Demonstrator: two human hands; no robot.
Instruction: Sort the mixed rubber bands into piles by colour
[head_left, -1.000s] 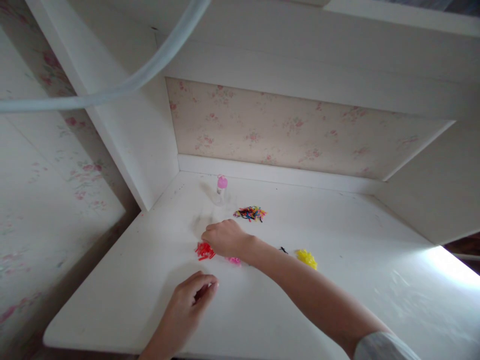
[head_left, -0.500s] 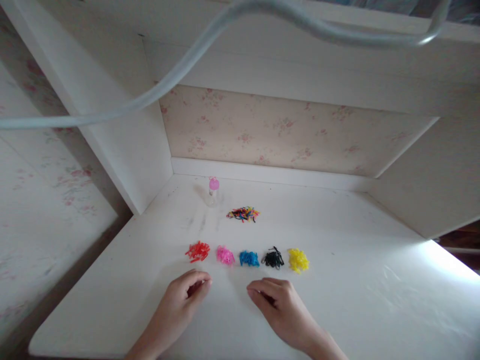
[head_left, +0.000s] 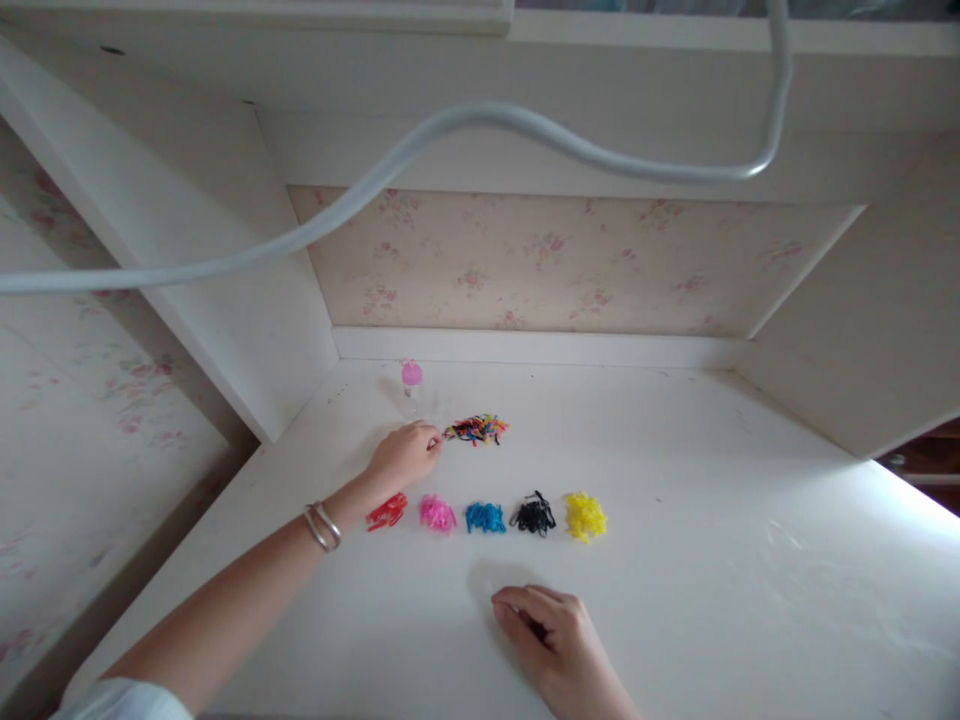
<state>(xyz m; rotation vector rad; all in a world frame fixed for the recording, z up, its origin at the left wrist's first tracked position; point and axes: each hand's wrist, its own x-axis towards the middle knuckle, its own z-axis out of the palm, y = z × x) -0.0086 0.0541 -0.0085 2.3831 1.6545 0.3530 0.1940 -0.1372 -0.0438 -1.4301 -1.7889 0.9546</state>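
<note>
My left hand reaches across the tabletop, its thumb and fingers pinched together at the left end of a mixed-colour pile of small rubber bands. Whatever is between those fingertips is too small to make out. Below the mixed pile runs a row of sorted bands: red, partly behind my left forearm, then pink, blue, black and yellow. My right hand rests nearer to me, below the blue and black piles, with fingers curled against the thumb and nothing visible in them.
A small clear bottle with a pink cap stands behind my left hand. White panels and a floral-papered wall enclose the white desk. A pale cable crosses the upper view, with a shelf above.
My left hand has moved forward from below the red pile to the mixed pile. My right hand stays near the same place, still curled. The view has tilted slightly.
</note>
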